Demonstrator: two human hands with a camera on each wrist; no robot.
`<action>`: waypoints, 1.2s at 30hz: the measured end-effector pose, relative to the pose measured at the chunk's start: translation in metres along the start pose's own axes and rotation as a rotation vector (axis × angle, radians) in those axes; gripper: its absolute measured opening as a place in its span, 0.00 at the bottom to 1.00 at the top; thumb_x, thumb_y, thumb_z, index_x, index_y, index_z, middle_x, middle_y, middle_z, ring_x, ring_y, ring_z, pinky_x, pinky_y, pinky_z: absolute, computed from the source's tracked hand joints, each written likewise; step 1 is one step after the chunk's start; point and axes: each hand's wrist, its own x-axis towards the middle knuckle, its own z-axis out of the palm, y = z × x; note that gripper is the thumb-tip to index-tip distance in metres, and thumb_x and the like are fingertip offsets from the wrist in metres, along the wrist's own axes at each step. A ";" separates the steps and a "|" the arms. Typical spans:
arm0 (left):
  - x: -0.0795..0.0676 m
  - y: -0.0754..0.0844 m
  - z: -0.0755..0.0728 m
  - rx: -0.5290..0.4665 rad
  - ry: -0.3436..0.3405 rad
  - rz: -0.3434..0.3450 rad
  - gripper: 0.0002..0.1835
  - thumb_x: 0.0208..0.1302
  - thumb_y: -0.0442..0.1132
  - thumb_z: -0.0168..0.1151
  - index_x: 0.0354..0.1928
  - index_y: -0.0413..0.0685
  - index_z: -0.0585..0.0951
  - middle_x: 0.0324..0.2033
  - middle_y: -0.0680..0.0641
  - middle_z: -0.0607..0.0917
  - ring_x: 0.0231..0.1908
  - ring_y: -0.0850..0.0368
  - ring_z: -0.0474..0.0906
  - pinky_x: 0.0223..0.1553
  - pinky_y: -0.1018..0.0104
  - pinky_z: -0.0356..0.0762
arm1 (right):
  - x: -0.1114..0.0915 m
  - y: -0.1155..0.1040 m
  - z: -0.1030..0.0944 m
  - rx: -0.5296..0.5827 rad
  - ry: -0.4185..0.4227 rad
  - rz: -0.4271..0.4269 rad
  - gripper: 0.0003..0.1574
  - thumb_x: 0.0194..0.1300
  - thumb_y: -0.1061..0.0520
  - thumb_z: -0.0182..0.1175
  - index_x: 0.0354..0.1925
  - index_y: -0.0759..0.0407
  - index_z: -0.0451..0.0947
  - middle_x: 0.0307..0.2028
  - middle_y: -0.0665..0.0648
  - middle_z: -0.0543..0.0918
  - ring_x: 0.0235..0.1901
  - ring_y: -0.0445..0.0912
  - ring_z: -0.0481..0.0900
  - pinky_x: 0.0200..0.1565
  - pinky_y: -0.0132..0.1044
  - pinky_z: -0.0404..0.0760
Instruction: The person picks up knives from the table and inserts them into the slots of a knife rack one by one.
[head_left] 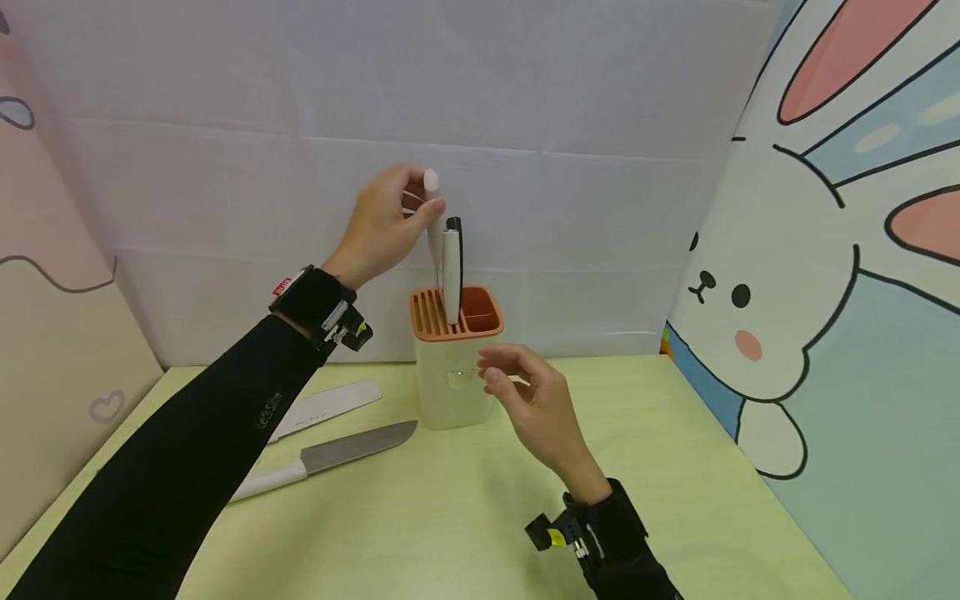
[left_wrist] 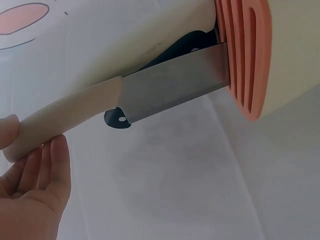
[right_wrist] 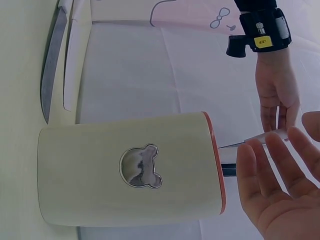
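My left hand (head_left: 384, 223) pinches a knife (left_wrist: 175, 82) by the end of its white handle, thumb on one side and fingertips on the other. The knife points down into the slotted orange top of a cream knife block (head_left: 450, 387), and in the left wrist view much of its blade shows above the slots. Beside it in the block stand a white handle (head_left: 451, 275) and a black handle (head_left: 456, 223). My right hand (head_left: 536, 408) is just right of the block's front, fingers loosely bent and holding nothing.
Left of the block, a knife with a white handle (head_left: 273, 481) and grey blade lies on the pale yellow table (head_left: 465, 533). Behind it lies a white blade (head_left: 330, 407), partly hidden by my left sleeve. A white-covered wall (head_left: 585, 250) rises behind the table.
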 end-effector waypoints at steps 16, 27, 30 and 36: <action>-0.014 -0.019 0.014 -0.013 -0.064 -0.031 0.15 0.70 0.42 0.58 0.52 0.44 0.71 0.43 0.48 0.74 0.44 0.55 0.74 0.46 0.63 0.74 | 0.000 0.000 0.002 0.016 -0.008 0.024 0.13 0.67 0.71 0.53 0.50 0.68 0.75 0.44 0.61 0.80 0.43 0.55 0.79 0.41 0.41 0.83; -0.020 -0.030 0.019 -0.035 -0.078 -0.069 0.16 0.71 0.43 0.56 0.54 0.41 0.71 0.44 0.46 0.74 0.43 0.54 0.74 0.46 0.61 0.73 | 0.001 -0.001 0.002 0.026 -0.007 0.011 0.13 0.67 0.71 0.54 0.49 0.66 0.75 0.44 0.61 0.80 0.43 0.55 0.79 0.42 0.40 0.83; -0.022 -0.031 0.021 -0.041 -0.084 -0.083 0.16 0.70 0.43 0.56 0.53 0.42 0.71 0.44 0.47 0.74 0.43 0.55 0.74 0.46 0.62 0.73 | 0.000 -0.001 0.002 0.019 -0.004 0.014 0.12 0.67 0.71 0.54 0.49 0.66 0.75 0.44 0.61 0.80 0.43 0.52 0.79 0.42 0.39 0.82; -0.027 -0.038 0.025 -0.059 -0.107 -0.114 0.16 0.71 0.43 0.55 0.54 0.42 0.71 0.44 0.47 0.74 0.43 0.56 0.73 0.45 0.62 0.73 | 0.000 0.000 0.002 0.004 -0.011 0.032 0.13 0.67 0.70 0.54 0.50 0.67 0.74 0.45 0.62 0.79 0.44 0.52 0.79 0.42 0.39 0.82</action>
